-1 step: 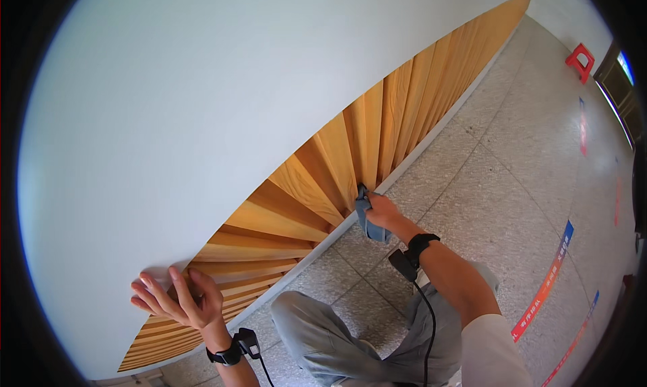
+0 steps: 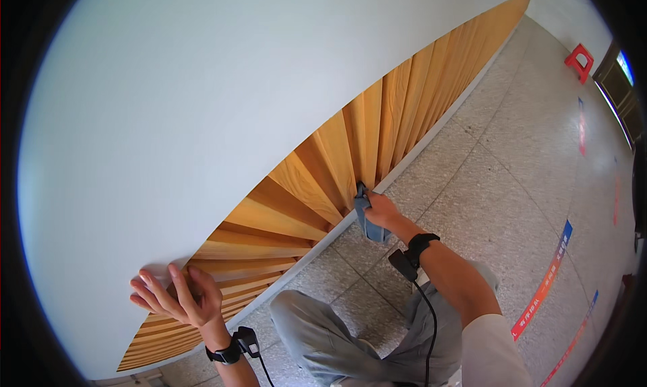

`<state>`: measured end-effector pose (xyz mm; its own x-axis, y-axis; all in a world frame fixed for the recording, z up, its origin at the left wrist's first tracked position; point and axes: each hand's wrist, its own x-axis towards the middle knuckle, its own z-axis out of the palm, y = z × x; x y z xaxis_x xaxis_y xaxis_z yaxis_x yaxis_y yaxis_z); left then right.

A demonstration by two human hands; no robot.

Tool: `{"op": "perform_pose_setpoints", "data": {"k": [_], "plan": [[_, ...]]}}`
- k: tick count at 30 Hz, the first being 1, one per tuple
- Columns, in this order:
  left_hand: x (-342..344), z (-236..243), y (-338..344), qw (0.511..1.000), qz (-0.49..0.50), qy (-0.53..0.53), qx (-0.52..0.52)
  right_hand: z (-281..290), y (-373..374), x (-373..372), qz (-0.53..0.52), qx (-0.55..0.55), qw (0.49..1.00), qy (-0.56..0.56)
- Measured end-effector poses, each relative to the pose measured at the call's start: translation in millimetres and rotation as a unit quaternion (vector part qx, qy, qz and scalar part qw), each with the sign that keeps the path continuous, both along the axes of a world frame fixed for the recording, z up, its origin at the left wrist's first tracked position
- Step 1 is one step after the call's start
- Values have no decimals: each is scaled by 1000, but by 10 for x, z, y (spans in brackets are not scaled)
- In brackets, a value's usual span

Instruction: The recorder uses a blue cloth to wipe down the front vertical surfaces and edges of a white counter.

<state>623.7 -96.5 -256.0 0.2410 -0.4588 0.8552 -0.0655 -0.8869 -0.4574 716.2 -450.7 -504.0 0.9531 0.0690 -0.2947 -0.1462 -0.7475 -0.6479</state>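
My right hand (image 2: 383, 212) grips a blue-grey cloth (image 2: 373, 224) at the foot of the wooden slats (image 2: 315, 169). One bunched end of the cloth is pushed against the base of a slat, and the rest hangs over the floor beside the pale bottom ledge (image 2: 325, 242). At lower left, my left hand (image 2: 183, 299) rests with fingers spread on the edge of the large white surface (image 2: 182, 131), where it meets the slats. Nothing shows in that hand. Each wrist wears a black strap with a small cabled device.
Grey speckled floor tiles (image 2: 485, 178) lie to the right. Red and blue printed strips (image 2: 546, 279) run along the floor. A red stool (image 2: 579, 63) stands at the far right by a dark doorway (image 2: 619, 90). My bent legs (image 2: 323, 336) are close below the slats.
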Motion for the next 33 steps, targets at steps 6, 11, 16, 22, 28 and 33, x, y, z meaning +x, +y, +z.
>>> {"op": "perform_pose_setpoints", "data": {"k": [6, 11, 16, 22, 28, 33], "plan": [[47, 14, -85, 999, -40, -12, -19, 486, -85, -169, -53, 94, 992, -71], [-2, 43, -38, 999, -32, -12, -22, 892, -29, -360, -68, 189, 973, -110], [-14, 41, -84, 998, -47, 8, -46, 1104, -88, -561, -98, 201, 962, -157], [-261, -54, -24, 988, -70, 102, -92, 1422, -40, -688, -56, 237, 916, -318], [-460, -167, 120, 984, -48, 145, -86, 2033, 419, -715, -52, 278, 867, -410], [-573, -282, 264, 984, -24, 143, -101, 1448, 501, -618, -42, 174, 887, -425]]}}
